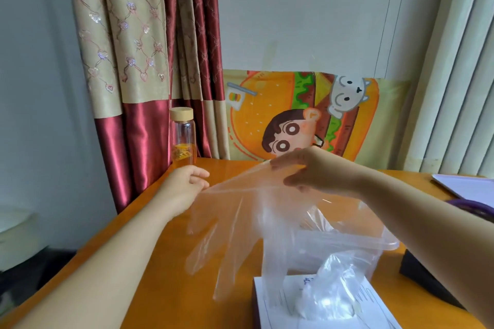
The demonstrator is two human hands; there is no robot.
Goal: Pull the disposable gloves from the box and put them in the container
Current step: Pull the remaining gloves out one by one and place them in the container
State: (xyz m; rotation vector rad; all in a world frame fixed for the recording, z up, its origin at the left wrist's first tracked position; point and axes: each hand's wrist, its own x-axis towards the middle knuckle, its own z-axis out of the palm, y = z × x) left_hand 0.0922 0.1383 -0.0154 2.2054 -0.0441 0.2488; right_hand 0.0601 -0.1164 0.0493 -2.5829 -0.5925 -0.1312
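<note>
Clear plastic glove [235, 224] hangs above the orange counter [173, 302], its cuff pinched in the grip of left hand [187, 181] and right hand [318, 171] alike — out of the box [272, 310], not yet in the container [387, 243] just beyond.

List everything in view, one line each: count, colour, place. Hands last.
disposable glove: one, clear, stretched between both hands above the table
glove box: one, white, near table edge
glove bunch: one, clear, sticking out of the glove box
container: one, clear plastic, behind the glove box
glass bottle: one, clear, pale lid, orange contents, table's far left
table: one, orange
curtain: one, beige and red, back left
cartoon burger cloth: one, orange, against wall
black object: one, right edge
left hand: pinches glove cuff
right hand: pinches glove cuff
</note>
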